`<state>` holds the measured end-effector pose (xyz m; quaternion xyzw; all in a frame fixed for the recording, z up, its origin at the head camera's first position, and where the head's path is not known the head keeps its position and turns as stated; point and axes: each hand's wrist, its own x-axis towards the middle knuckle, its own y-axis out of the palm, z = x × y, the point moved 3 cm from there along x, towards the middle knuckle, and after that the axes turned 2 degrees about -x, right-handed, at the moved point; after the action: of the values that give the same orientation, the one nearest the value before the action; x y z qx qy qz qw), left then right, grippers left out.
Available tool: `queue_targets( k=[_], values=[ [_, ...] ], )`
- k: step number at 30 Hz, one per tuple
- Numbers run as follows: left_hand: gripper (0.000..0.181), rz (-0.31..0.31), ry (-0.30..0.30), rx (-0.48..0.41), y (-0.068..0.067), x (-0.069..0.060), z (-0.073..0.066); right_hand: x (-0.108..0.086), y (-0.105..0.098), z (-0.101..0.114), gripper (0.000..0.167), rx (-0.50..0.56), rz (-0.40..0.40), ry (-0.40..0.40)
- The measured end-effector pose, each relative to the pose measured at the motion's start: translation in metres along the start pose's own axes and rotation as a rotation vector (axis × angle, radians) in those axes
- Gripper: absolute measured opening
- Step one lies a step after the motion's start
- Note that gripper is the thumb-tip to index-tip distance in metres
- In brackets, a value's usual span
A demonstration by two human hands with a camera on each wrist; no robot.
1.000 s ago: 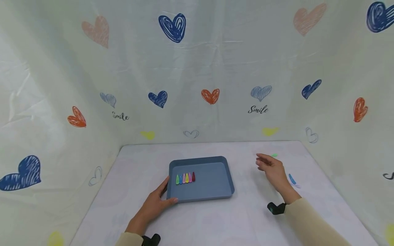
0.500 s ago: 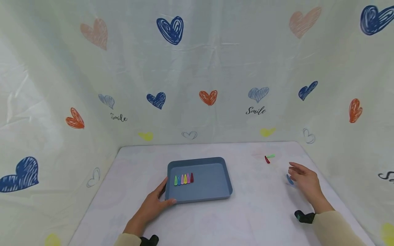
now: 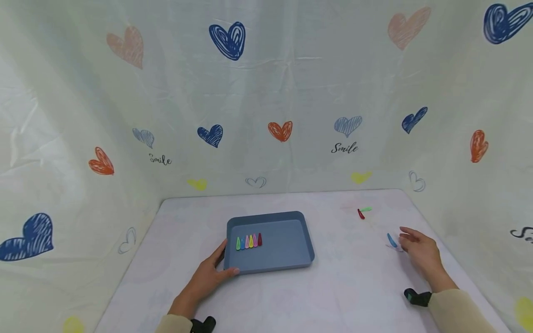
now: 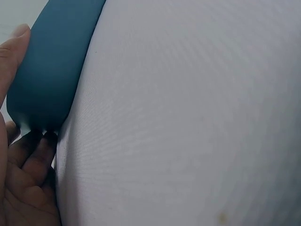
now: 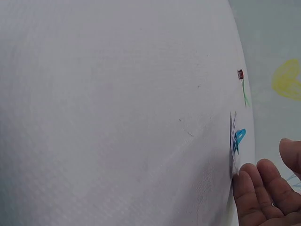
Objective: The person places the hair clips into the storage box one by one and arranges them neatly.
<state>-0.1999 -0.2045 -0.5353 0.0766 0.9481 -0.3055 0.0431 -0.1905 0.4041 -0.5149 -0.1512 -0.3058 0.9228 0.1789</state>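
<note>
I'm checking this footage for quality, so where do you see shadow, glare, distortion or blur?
Head view: faint shadow beside the right hand on the tabletop, pale sheen on the left of the backdrop; left wrist view: the left hand shaded where it meets the tray; right wrist view: the tabletop's edge bows, and the blue clip looks blurry.

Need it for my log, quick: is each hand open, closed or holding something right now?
Left hand: holding the tray at its near-left corner.
Right hand: open, holding nothing, beside the blue clip.
</note>
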Motion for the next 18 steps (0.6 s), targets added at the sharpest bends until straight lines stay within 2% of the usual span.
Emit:
queue_targets(
  k=[8,14,18],
  values=[
    [0.111,0.003,-0.003,0.009,-0.001,-0.001,-0.001,-0.007,0.009,0.003,0.05,0.019,-0.037,-0.009],
    [0.111,0.003,0.002,0.018,-0.001,-0.002,-0.001,-0.013,0.014,0.004,0.05,0.091,-0.028,0.003],
    [0.11,0.004,0.001,0.012,-0.001,-0.002,0.0,-0.013,0.011,-0.001,0.049,0.053,-0.048,0.015]
  ],
)
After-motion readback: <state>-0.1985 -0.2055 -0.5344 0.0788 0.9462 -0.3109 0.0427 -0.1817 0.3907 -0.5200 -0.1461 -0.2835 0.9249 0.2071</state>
